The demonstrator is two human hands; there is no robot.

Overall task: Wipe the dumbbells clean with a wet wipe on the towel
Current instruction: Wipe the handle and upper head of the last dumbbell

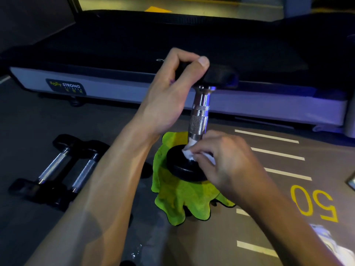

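Note:
A dumbbell (199,116) with a chrome handle and black heads stands upright on a lime green towel (184,200) spread on the floor. My left hand (172,93) grips its upper black head from the left. My right hand (226,160) pinches a white wet wipe (188,152) against the base of the handle, on top of the lower head. Two more dumbbells (63,167) lie side by side on the floor to the left, apart from the towel.
A treadmill (134,89) with a black belt and grey side rail runs across the back. White floor stripes (278,153) and a yellow "50" (313,202) mark the floor at right. A white packet (330,240) lies at the lower right.

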